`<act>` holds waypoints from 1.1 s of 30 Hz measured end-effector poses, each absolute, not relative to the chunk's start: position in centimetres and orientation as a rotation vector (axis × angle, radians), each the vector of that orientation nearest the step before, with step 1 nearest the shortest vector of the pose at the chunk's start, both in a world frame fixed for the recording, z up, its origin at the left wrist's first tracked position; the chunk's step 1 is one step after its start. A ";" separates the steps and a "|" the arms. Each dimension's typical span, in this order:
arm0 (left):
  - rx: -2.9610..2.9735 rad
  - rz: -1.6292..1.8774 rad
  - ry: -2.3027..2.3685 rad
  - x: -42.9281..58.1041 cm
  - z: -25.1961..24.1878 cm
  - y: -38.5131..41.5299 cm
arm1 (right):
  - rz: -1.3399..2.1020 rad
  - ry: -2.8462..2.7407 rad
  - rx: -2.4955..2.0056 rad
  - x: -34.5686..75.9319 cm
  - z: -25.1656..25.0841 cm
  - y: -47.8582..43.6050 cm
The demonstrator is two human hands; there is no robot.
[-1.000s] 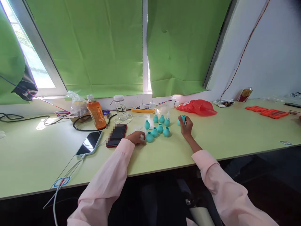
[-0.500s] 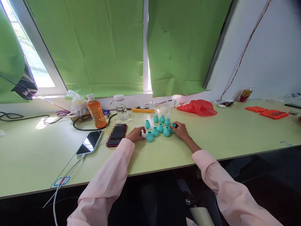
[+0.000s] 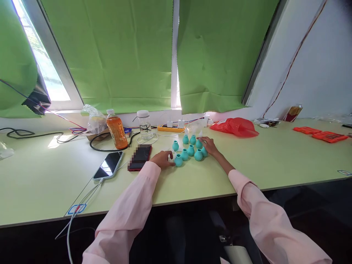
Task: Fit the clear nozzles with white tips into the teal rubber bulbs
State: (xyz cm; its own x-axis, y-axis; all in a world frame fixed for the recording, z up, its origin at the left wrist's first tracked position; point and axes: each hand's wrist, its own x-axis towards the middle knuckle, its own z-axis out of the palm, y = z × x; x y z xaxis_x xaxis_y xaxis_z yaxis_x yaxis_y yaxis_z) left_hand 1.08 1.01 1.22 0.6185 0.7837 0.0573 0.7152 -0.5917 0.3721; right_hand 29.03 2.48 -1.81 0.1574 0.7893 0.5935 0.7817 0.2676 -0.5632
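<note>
Several small teal vase-shaped bulbs [image 3: 198, 154] stand upright in a cluster on the table [image 3: 247, 165]. At the cluster's left, my left hand [image 3: 162, 160] is closed with thumb and fingertips around a small translucent plastic piece [image 3: 172, 155], beside the front-left bulb [image 3: 178, 160]. My right hand [image 3: 209, 145] reaches over the right side. Its fingertips are closed at the base of a translucent pointed nozzle [image 3: 200, 134], which sits on a back-right bulb [image 3: 198, 143]. The fingers partly hide that nozzle and bulb neck.
Left of the cluster lie a dark red phone [image 3: 140, 157] and a charging phone [image 3: 108, 165] with white cables. Behind stand an orange drink bottle [image 3: 117, 130], a clear jar [image 3: 144, 126] and a yellow power strip [image 3: 170, 128]. A red plastic bag [image 3: 235, 127] lies back right.
My right hand has left the right-hand bulb and moved back to the nozzle on the bulb behind it. My left hand stays beside the front-left bulb. The view has shifted slightly.
</note>
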 end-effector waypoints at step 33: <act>2.053 0.762 0.815 1.9 3.0 -0.6 | -0.695 -2.045 -0.781 18.8 -2.4 -4.6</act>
State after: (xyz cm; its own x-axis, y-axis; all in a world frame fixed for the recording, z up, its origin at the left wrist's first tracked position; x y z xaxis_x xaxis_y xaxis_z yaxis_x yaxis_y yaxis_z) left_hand 1.85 -0.56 2.96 0.6138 0.7541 0.2336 0.2838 -0.4869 0.8261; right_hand 18.83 -4.57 -2.42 -0.4715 0.2774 0.8371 0.7298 0.6555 0.1939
